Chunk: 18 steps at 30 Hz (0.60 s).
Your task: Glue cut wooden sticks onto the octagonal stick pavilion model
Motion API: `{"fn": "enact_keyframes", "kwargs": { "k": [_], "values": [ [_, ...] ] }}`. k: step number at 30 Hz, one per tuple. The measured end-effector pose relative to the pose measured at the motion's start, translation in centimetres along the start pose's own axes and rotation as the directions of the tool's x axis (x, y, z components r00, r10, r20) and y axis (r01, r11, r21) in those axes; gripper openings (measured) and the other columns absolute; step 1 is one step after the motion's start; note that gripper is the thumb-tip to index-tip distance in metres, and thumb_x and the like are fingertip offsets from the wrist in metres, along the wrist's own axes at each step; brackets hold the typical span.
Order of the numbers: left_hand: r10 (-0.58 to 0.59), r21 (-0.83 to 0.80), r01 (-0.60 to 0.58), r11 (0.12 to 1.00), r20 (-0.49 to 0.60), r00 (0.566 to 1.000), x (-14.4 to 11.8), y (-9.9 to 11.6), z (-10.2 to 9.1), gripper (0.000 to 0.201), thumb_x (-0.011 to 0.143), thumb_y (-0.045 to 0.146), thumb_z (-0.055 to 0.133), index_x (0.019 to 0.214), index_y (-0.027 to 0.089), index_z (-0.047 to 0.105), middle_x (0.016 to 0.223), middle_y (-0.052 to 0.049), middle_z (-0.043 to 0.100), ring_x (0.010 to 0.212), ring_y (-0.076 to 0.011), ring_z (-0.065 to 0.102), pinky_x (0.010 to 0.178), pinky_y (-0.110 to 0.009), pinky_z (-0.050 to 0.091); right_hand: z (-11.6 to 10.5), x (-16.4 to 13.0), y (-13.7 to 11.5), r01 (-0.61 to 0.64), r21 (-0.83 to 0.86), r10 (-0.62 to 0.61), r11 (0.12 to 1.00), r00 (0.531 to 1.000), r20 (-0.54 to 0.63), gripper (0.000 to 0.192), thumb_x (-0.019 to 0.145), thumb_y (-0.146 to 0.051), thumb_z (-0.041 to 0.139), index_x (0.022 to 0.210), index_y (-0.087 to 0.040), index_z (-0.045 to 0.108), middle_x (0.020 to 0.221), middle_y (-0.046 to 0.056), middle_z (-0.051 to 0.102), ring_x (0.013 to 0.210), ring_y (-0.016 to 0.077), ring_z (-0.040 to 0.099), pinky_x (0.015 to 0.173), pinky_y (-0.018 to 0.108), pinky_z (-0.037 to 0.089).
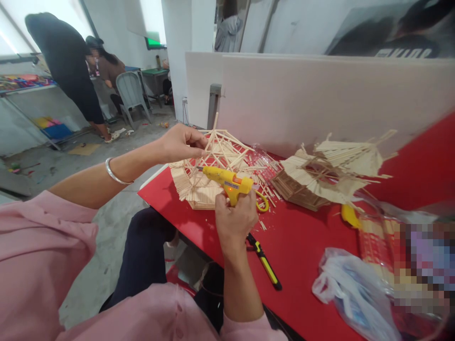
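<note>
Seen from the head camera, a person's right hand [235, 219] was closed around the grip of a yellow glue gun [227, 182] above a red table [302, 246]. The gun's long axis ran roughly level, its nozzle pointing left into a stick-built frame [213, 166] standing near the table's left corner. The left hand [181, 142], a bangle [114, 174] on its wrist, pinched one thin stick of the frame's upper ribs between curled fingers. A second stick model [327, 173] stood to the right, and a yellow-and-black utility knife [265, 262] lay just beside the right wrist.
</note>
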State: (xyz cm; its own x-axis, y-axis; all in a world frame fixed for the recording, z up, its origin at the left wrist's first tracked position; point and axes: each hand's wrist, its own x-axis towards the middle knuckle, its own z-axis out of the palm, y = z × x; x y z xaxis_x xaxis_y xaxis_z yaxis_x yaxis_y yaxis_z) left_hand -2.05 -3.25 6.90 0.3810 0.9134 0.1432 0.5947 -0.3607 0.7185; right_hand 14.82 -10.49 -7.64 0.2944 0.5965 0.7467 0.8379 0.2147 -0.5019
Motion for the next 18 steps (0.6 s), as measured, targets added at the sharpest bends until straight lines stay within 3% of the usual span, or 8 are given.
{"fn": "enact_keyframes", "kwargs": {
  "k": [5, 12, 18],
  "values": [
    [0.024, 0.045, -0.026, 0.999, 0.03, 0.999, 0.1, 0.3, 0.0, 0.016, 0.069, 0.017, 0.067, 0.081, 0.015, 0.077, 0.068, -0.003, 0.069, 0.062, -0.0108, 0.056, 0.058, -0.024, 0.041, 0.0, 0.0, 0.0, 0.015, -0.003, -0.015, 1.0, 1.0, -0.017, 0.012, 0.08, -0.026, 0.047, 0.083, -0.019, 0.056, 0.086, 0.01, 0.063, 0.076, 0.0213, 0.057, 0.063, 0.032, 0.044],
    [0.132, 0.222, -0.156, 0.962, 0.12, 0.984, 0.6, 0.7, 0.2, 0.024, 0.068, 0.018, 0.063, 0.089, 0.014, 0.075, 0.07, -0.002, 0.069, 0.06, -0.0093, 0.056, 0.058, -0.022, 0.041, 0.0, -0.3, 0.0, -0.003, 0.02, 0.003, 1.0, 1.0, -0.006, 0.012, 0.081, -0.027, 0.048, 0.084, -0.019, 0.056, 0.086, 0.008, 0.062, 0.077, 0.0205, 0.058, 0.064, 0.032, 0.046],
    [0.164, 0.317, -0.242, 0.917, 0.252, 0.954, 0.8, 1.3, 0.1, 0.017, 0.069, 0.017, 0.061, 0.08, 0.015, 0.074, 0.072, -0.002, 0.07, 0.061, -0.0087, 0.056, 0.059, -0.022, 0.039, 0.0, -0.8, 0.2, -0.004, 0.028, 0.004, 1.0, 1.0, -0.014, 0.014, 0.083, -0.029, 0.05, 0.086, -0.018, 0.058, 0.09, 0.011, 0.063, 0.083, 0.0228, 0.06, 0.069, 0.035, 0.05]
  ]
}}
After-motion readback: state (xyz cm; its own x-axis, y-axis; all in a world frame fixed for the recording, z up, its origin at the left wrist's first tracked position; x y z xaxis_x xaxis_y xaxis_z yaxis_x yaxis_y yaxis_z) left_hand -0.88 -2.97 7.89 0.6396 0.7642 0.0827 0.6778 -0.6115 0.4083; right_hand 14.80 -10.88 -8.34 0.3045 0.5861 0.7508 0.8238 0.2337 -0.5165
